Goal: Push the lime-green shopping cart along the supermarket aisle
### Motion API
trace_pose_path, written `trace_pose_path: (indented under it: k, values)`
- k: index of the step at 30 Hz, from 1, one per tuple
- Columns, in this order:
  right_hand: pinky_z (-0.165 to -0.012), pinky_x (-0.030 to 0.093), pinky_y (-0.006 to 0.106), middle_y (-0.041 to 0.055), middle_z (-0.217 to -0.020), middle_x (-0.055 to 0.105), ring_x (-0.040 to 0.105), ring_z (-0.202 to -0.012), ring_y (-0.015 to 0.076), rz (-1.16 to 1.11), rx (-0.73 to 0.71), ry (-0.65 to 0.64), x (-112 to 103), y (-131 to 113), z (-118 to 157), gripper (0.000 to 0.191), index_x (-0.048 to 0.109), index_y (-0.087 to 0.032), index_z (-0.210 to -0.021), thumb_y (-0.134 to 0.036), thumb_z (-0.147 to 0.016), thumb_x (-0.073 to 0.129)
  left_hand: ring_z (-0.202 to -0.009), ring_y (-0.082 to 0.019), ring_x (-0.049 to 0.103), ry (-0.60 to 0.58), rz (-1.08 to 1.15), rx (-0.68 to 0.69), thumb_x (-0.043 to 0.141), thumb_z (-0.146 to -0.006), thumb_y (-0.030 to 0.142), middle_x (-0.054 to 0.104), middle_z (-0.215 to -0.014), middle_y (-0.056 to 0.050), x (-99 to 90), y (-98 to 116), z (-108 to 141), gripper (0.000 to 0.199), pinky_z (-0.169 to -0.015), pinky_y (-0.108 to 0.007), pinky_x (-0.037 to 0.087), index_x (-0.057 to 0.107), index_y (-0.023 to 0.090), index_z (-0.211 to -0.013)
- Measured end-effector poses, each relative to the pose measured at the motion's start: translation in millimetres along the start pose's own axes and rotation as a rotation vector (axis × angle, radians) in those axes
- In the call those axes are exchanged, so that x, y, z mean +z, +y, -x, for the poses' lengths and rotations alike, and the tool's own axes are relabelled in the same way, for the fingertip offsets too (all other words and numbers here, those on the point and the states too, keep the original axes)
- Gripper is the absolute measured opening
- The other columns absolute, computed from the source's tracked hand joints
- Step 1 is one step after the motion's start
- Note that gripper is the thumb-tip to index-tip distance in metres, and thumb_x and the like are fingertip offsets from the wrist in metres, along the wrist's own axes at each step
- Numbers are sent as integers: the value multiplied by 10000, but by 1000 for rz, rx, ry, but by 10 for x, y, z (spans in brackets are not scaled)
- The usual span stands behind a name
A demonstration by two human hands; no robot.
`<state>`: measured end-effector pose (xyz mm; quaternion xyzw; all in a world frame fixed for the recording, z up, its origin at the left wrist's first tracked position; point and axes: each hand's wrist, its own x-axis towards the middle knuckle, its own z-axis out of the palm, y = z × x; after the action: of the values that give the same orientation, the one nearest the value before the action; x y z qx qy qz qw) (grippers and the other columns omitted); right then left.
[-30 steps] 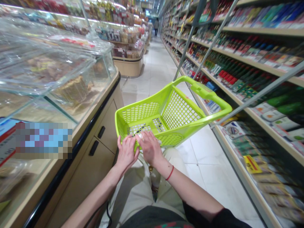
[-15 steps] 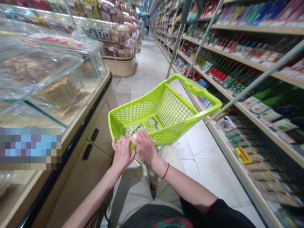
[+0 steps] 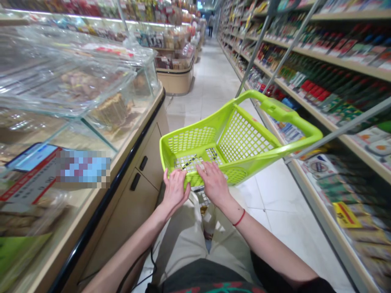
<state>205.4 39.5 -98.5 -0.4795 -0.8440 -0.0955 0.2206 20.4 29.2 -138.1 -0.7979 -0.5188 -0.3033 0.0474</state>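
Cart (image 3: 244, 160), green, stands between the food counter (image 3: 113, 224) and shelves (image 3: 345, 65), by the person's legs (image 3: 180, 236). Left hand (image 3: 175, 190) and right hand (image 3: 216, 185) are half closed, both holding its near edge.

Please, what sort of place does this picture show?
Most likely a supermarket: packaged goods line long shelves, a yellow price tag shows among them, and there is a green shopping basket.

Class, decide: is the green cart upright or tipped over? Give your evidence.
Upright: the green cart has its open top facing up, and its bottom shows through it from above.
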Motion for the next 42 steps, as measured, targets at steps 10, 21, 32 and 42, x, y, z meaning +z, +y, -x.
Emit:
trace_pose_path:
  k: [10, 21, 32, 42]
  values:
    - [-1133, 381, 467, 176, -1408, 546, 458, -1356, 263, -34, -60, 4, 145, -283, -58, 497, 531, -160, -1394, -88, -905, 480, -1190, -287, 519, 10, -3, -13, 504, -863, 217, 633, -1028, -99, 12, 4, -3, 418, -1169, -592, 132, 465, 158, -1274]
    - [-1143, 360, 476, 190, -1377, 574, 475, -1336, 264, 44, 72, -10, -27, 86, 48, 538, 568, -138, -1360, 3, -861, 423, -1201, -283, 517, 0, -14, -28, 503, -863, 221, 634, -1021, -93, 29, 19, 4, 373, -1168, -590, 133, 471, 188, -1233]
    - [-1137, 382, 465, 183, -1414, 542, 462, -1355, 271, -8, -63, 18, 156, -211, -68, 466, 525, -143, -1390, -101, -928, 485, -1185, -279, 519, 12, -26, -10, 504, -870, 234, 624, -1054, -102, 13, 1, -3, 415, -1172, -583, 141, 458, 172, -1277]
    - [-1166, 336, 515, 216, -1463, 483, 337, -1446, 253, -9, 54, 16, 16, 231, 98, 532, 505, -112, -1404, 10, -904, 366, -1171, -281, 524, 11, -30, -3, 518, -853, 246, 622, -1049, -104, 16, 1, 4, 417, -1168, -586, 160, 467, 168, -1260]
